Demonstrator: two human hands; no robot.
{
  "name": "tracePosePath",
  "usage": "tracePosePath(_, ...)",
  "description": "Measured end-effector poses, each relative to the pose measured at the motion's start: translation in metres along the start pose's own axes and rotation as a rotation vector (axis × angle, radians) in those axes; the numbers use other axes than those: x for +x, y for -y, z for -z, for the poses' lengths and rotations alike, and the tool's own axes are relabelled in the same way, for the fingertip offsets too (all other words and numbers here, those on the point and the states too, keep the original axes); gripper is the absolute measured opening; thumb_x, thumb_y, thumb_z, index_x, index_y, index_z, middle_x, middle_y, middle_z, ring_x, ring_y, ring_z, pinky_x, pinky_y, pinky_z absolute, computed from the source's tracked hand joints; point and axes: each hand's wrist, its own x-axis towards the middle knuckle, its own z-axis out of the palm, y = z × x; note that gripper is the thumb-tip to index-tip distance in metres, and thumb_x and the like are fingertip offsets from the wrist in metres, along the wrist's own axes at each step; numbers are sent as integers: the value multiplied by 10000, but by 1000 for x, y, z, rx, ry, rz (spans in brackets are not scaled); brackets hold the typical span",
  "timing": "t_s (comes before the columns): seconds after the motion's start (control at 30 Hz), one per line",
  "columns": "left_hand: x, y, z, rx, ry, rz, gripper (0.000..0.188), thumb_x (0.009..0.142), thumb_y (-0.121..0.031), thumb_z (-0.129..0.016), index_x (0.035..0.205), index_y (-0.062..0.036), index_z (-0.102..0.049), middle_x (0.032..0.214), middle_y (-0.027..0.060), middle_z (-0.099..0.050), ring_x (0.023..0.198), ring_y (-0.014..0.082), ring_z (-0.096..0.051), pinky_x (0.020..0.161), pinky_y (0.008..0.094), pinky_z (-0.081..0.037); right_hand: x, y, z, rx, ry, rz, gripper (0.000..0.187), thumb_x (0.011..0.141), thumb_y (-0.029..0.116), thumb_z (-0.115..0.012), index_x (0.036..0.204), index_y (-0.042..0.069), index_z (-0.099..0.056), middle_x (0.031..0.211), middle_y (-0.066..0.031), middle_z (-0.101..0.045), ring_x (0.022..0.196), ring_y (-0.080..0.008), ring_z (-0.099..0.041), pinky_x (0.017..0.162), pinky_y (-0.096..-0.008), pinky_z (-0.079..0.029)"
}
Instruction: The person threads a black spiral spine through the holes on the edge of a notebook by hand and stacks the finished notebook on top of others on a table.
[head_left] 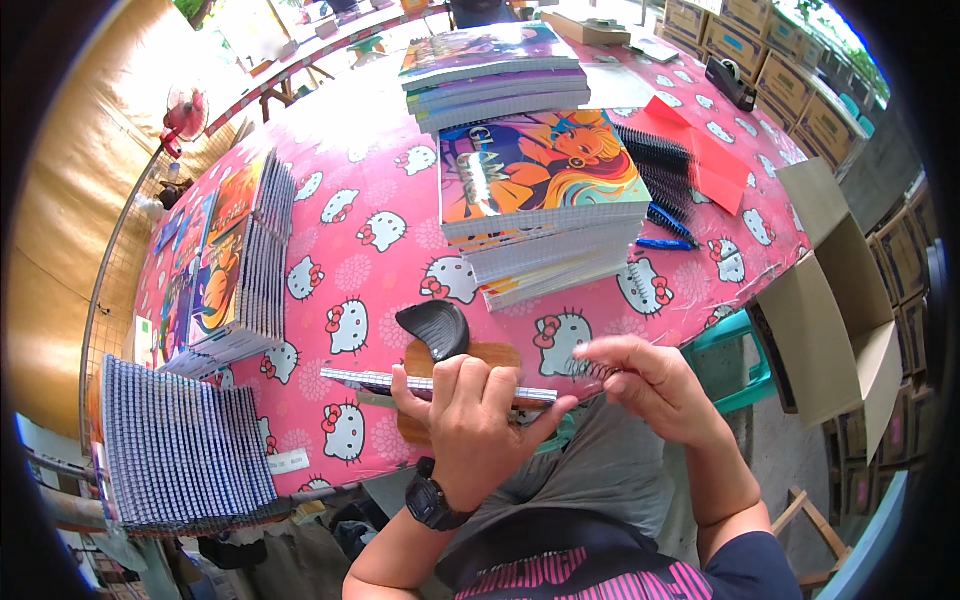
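Note:
Just above the table's near edge, my left hand [472, 420] grips a thin notebook [347, 377], its edge facing up and its cover hidden from me. Beneath the notebook lies a wooden board [492, 354] with a black curved piece [437, 327] at its far side. At the notebook's right end, my right hand [668, 392] is closed in a pinch on a dark binding coil [592, 370]. The coil is slightly blurred, and whether it has entered the notebook's edge I cannot tell.
Tall notebook stacks stand in the middle [545, 165], at the back [500, 75] and at left [185, 440]. Black coils [655, 165] and red sheets [715, 165] lie right of the middle stack. An open cardboard box [825, 330] and a teal stool [735, 355] flank the table's right edge.

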Motion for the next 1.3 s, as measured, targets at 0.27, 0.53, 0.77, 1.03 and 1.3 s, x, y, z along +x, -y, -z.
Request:
tracePosePath(0.27,-1,-6,-10,-63,-68,-11,299,714,-397,-714,831,-139,-616,885,-20,-575,1040,186,-544,1041,669,43,12,3,-6,-276,-36,218,214,757,-5,-700,964,30,-660,869,-67,-590,773,-164,-599,654,-267,-484)
tracePosePath(0.53,-4,-6,-7,-104,-69,-6,362,655,-349,-744,939,-149,-644,913,10,-582,1037,219,-543,1063,653,50,10,5,-9,-306,35,311,236,776,8,-679,1008,48,-651,860,-91,-589,731,-227,-615,640,-305,-505)
tracePosePath(0.77,-2,5,10,-318,2,-127,308,764,-297,-698,1024,-154,-618,917,-30,-593,982,150,-561,1074,597,-52,7,13,-22,-171,-23,120,385,854,47,-633,1227,64,-540,745,-71,-577,646,-167,-571,637,-295,-493)
tracePosePath(1.03,-6,9,15,-323,15,-197,236,786,-267,-691,1001,-205,-618,842,-59,-576,848,123,-552,1008,476,-189,76,-24,-7,-326,275,120,406,853,51,-582,1254,60,-520,1025,-161,-624,913,-229,-603,815,-349,-478)
tracePosePath(1.3,-12,8,11,-339,-46,-218,128,827,-276,-660,925,-199,-634,789,-72,-566,842,114,-553,1008,448,-195,166,-81,-102,-940,586,321,692,694,130,-657,1344,187,-424,1514,-190,-166,1363,-416,-251,1080,-521,-292)
